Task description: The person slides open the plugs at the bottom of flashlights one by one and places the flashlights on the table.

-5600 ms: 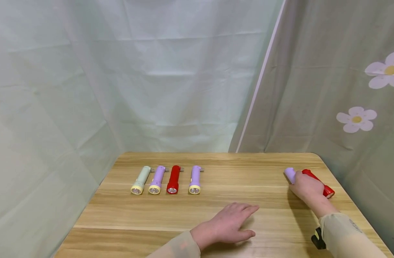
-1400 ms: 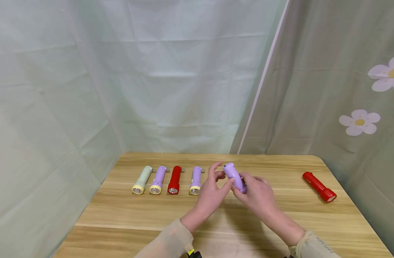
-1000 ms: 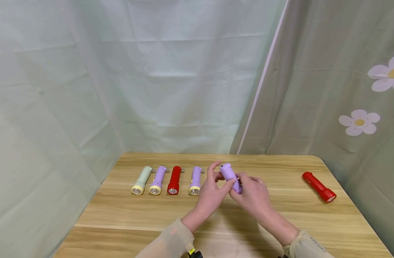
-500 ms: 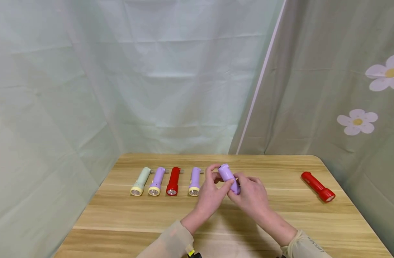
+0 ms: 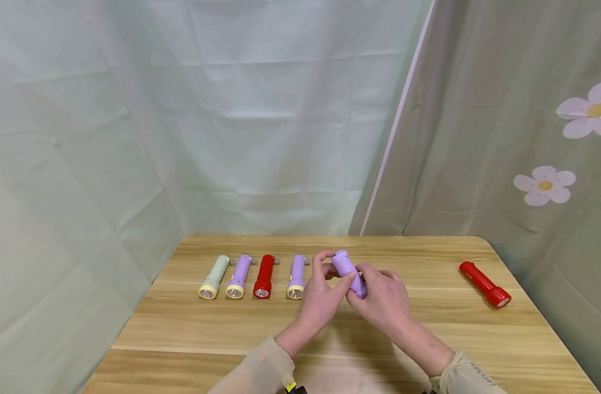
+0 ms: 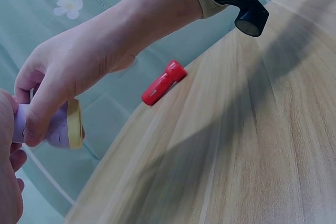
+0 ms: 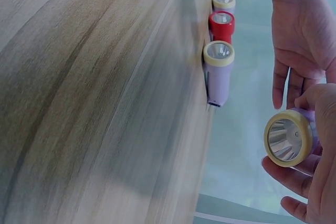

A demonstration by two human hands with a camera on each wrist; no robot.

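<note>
Both hands hold a purple flashlight (image 5: 345,265) above the middle of the table, tilted with its tail end up and to the left. My left hand (image 5: 321,298) has its thumb on the body and its fingers at the tail. Nearer the head, my right hand (image 5: 385,301) grips the flashlight with curled fingers. In the right wrist view the cream-rimmed lens (image 7: 287,139) faces the camera and looks unlit. The left wrist view shows the right hand's thumb (image 6: 39,119) pressed along the purple body. The far side of the tail is hidden by the left fingers.
At the table's (image 5: 231,339) back left lie a pale green flashlight (image 5: 215,278), a purple one (image 5: 240,276), a red one (image 5: 264,275) and another purple one (image 5: 297,275), metal prongs sticking out sideways. A red flashlight (image 5: 484,284) lies far right. A curtain (image 5: 280,137) hangs behind.
The purple flashlight was picked up by the right hand from beside the red one at right and brought to the middle, where the left hand joined. Lately it has shifted slightly left.
</note>
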